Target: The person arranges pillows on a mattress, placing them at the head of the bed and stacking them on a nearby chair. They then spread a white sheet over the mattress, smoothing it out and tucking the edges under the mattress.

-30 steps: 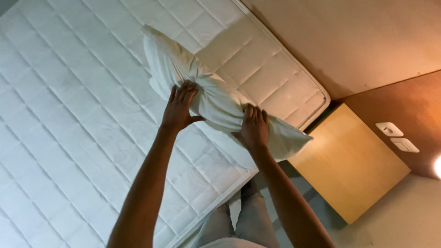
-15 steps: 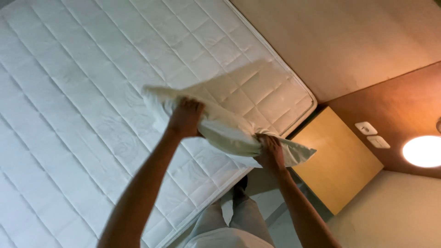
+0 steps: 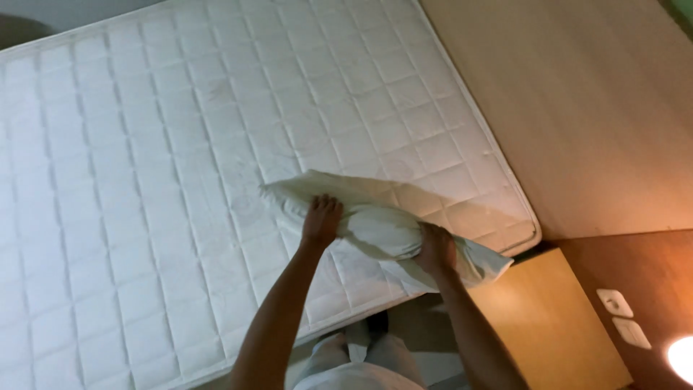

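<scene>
A white pillow lies low over the corner of a bare quilted white mattress. My left hand grips the pillow's left part, fingers curled into the fabric. My right hand grips its right part near the mattress edge. The pillow sags between the two hands, and its right end hangs past the mattress edge over the nightstand's corner.
A light wooden nightstand stands right of the bed. A wooden headboard panel runs along the mattress's right side. Two white wall switches and a glowing lamp sit at the lower right. My legs are at the bed's edge.
Both hands have brought the pillow down from a raised position until it rests low on the mattress corner. The view has shifted, showing more of the mattress.
</scene>
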